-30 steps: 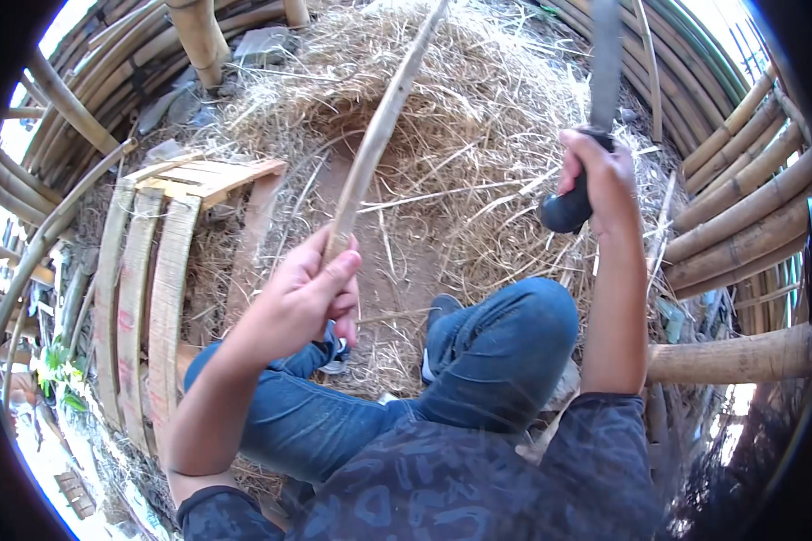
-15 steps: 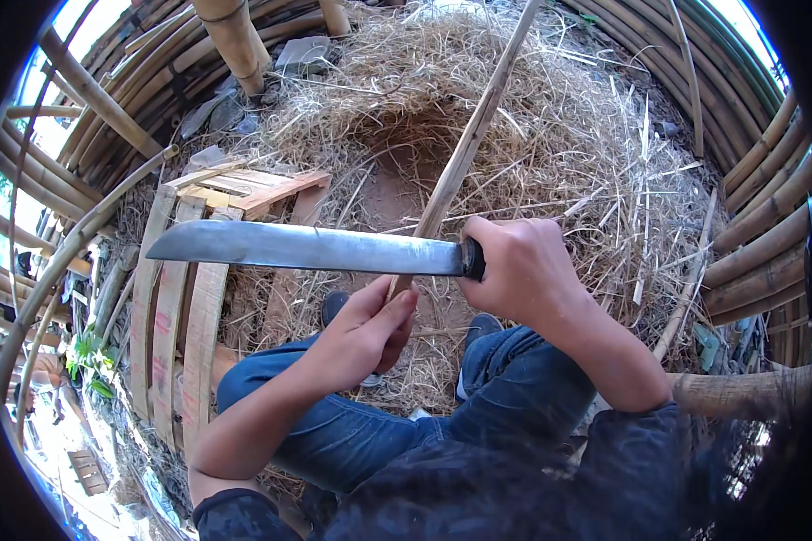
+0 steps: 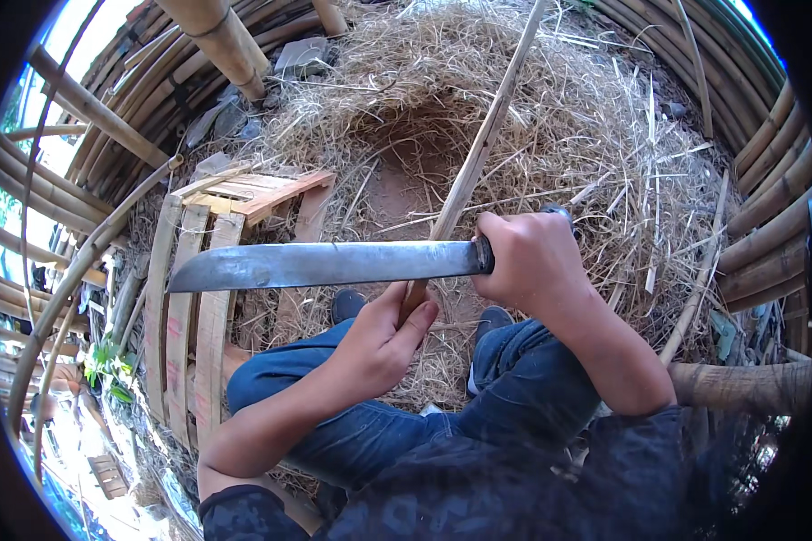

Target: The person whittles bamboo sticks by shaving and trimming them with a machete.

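My right hand is closed around the dark handle of a machete. Its long grey blade points left and lies across a wooden stick, just above my other hand. With my left hand I grip the lower end of that stick, the thumb pressed along it. The stick slants up and away to the right, over the straw. Where blade and stick cross, the blade hides part of the wood, and I cannot tell how firmly they touch.
A slatted wooden crate stands to my left, close to my knee. Dry straw is heaped ahead around a bare earth hollow. Bamboo rails curve round both sides, and a thick bamboo pole lies near my right elbow.
The machete and both hands have shifted slightly right and lower in the picture. The blade's tip now dips a little lower. Both grips are kept.
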`<state>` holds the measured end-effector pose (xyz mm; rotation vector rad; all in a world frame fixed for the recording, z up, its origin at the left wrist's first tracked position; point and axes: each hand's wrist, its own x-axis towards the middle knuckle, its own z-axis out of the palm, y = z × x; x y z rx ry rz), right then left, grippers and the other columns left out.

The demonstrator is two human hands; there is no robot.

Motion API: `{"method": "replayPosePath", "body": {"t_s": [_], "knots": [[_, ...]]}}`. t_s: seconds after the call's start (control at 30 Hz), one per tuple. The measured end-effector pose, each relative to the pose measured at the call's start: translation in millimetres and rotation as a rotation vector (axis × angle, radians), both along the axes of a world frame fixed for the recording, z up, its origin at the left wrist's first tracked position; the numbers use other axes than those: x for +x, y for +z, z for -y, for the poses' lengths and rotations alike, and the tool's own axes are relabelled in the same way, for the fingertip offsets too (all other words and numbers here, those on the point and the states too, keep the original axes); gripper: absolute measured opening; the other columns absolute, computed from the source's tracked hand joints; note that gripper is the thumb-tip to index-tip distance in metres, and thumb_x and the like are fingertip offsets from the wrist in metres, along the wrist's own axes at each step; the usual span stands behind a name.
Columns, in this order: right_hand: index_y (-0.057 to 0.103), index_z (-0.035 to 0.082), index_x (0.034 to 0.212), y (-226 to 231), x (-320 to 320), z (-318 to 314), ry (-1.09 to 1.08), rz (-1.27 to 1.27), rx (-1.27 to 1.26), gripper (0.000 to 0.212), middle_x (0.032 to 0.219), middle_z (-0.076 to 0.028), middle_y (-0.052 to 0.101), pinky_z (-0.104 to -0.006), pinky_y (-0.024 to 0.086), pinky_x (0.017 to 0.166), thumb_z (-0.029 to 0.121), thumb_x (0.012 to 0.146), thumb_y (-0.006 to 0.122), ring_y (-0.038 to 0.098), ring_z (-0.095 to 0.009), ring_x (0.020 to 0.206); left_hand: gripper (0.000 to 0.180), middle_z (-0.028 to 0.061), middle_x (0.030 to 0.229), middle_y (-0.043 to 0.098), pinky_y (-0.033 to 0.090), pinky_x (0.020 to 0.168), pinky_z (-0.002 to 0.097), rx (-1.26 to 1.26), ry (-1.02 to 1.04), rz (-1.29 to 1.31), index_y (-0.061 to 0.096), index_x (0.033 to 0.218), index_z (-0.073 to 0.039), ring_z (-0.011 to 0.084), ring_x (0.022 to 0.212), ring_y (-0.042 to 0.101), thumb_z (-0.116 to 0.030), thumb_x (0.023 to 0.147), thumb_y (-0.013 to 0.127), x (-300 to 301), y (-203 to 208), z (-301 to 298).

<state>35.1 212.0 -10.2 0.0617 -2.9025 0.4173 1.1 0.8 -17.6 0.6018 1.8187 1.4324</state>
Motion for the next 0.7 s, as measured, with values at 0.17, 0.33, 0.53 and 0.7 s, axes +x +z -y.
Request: {"method": "replayPosePath", "body": {"t_s": [0.17, 0.33, 0.53, 0.7], "knots": [[0.062, 0.006, 0.076, -2, 3, -11, -0.031, -0.03, -0.023, 0.028, 0.061, -0.013, 0.062, -0.0416, 0.051, 0.059, 0.022, 0.056, 0.075, 0.064, -0.032, 0.06, 0.014, -0.0052, 0.068, 0.042, 0.031, 0.048, 0.0205, -0.004, 0.014, -0.027, 0.046, 0.101, -0.007, 0.0023, 0.055, 0.038, -0.02, 0.102, 0.047, 4, 0, -3], [0.064, 0.007, 0.077, -2, 8, -19, -0.069, -0.036, -0.03, 0.03, 0.063, -0.013, 0.063, -0.0411, 0.051, 0.06, 0.022, 0.054, 0.076, 0.064, -0.032, 0.06, 0.012, -0.0054, 0.069, 0.04, 0.031, 0.049, 0.0204, 0.006, -0.005, -0.036, 0.046, 0.099, -0.007, 0.0026, 0.056, 0.037, -0.019, 0.102, 0.046, 4, 1, -9], [0.063, 0.007, 0.077, -4, 10, -30, -0.131, -0.048, -0.004, 0.028, 0.062, -0.012, 0.062, -0.0409, 0.052, 0.061, 0.02, 0.055, 0.074, 0.064, -0.031, 0.061, 0.009, -0.0057, 0.069, 0.039, 0.03, 0.049, 0.0198, 0.043, -0.022, -0.05, 0.046, 0.102, -0.007, 0.0025, 0.057, 0.035, -0.016, 0.102, 0.045, -1, -3, -4], [0.06, 0.007, 0.07, -2, 11, -38, -0.142, -0.106, 0.002, 0.025, 0.061, -0.011, 0.063, -0.0392, 0.052, 0.06, 0.023, 0.06, 0.076, 0.066, -0.029, 0.06, 0.01, -0.0057, 0.069, 0.039, 0.027, 0.046, 0.0199, 0.043, -0.015, 0.011, 0.046, 0.105, -0.007, 0.0024, 0.056, 0.033, -0.017, 0.102, 0.045, -1, 3, -4]]}}
